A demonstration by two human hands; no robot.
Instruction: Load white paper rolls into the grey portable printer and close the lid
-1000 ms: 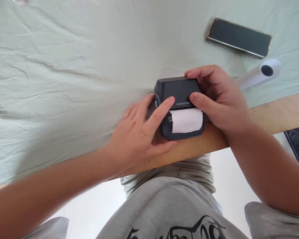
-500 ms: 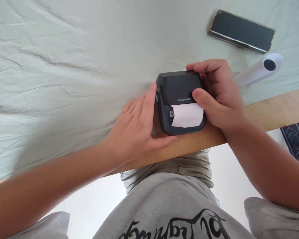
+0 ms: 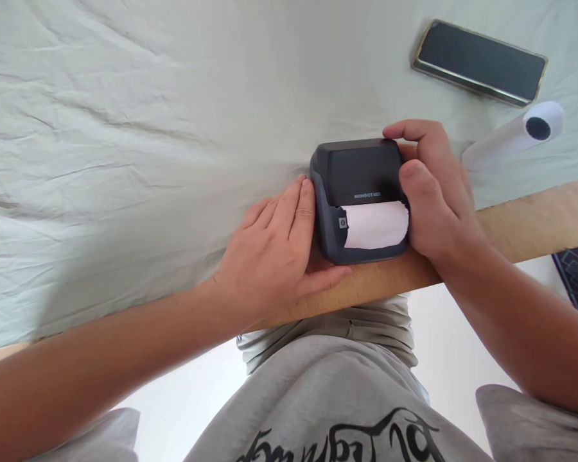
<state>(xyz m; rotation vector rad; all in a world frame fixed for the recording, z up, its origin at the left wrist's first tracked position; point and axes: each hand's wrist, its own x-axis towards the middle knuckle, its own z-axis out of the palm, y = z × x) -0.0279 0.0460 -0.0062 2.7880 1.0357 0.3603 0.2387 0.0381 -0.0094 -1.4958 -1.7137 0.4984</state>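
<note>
A dark label printer [image 3: 359, 170] marked NIIMBOT sits at the table's front edge, with a strip of white paper [image 3: 376, 224] coming out of its front slot. My left hand [image 3: 272, 253] lies flat along the printer's left side, fingers stretched out and thumb along its front. Around the right side curls my right hand [image 3: 436, 192], its index finger at the back corner and its thumb against the right edge. The right hand's other fingers are partly hidden behind the thumb.
A phone [image 3: 481, 63] in a clear case lies at the back right. Near my right hand is a white paper roll [image 3: 501, 142] with a dark core opening. Pale wrinkled cloth [image 3: 149, 115] covers the table, and a bare wooden edge [image 3: 534, 215] runs along the front.
My right thumb has shifted from the printer's top to its right edge. Printer, hands, phone and roll all appear slightly further right in the view.
</note>
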